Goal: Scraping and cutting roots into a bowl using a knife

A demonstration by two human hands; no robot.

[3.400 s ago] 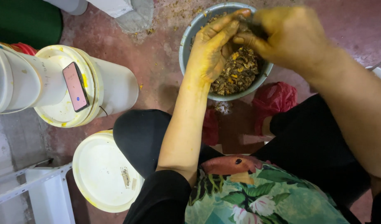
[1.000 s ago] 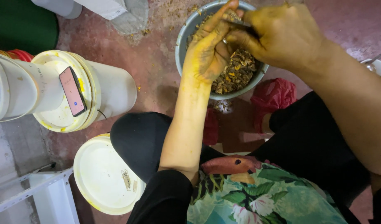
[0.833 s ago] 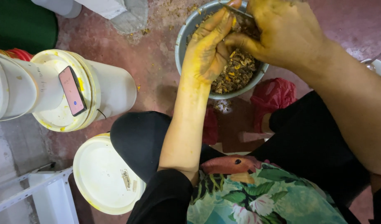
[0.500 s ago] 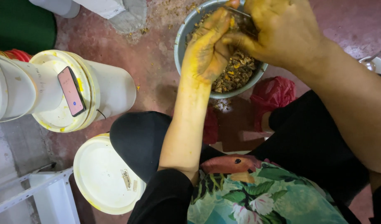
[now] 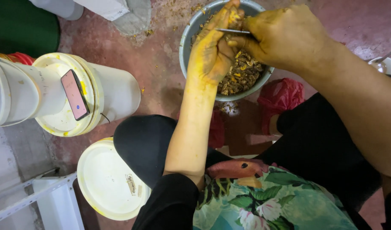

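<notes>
left hand point(image 5: 212, 51): fingers straight, over the grey bowl point(image 5: 187, 42), against the blade
right hand point(image 5: 285, 36): clamped on the thin knife point(image 5: 231, 30)
bowl contents: brown-yellow scraps point(image 5: 242, 74)

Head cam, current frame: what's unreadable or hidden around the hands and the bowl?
- Item pinched in the left hand: head view, its own fingers cover it.
- Thin metal blade: handle lost inside the right hand.
- Grey bowl: far rim cut by the top edge; both hands cover much of the contents.
- Spoon-like object at right edge: cut off, too small.
</notes>
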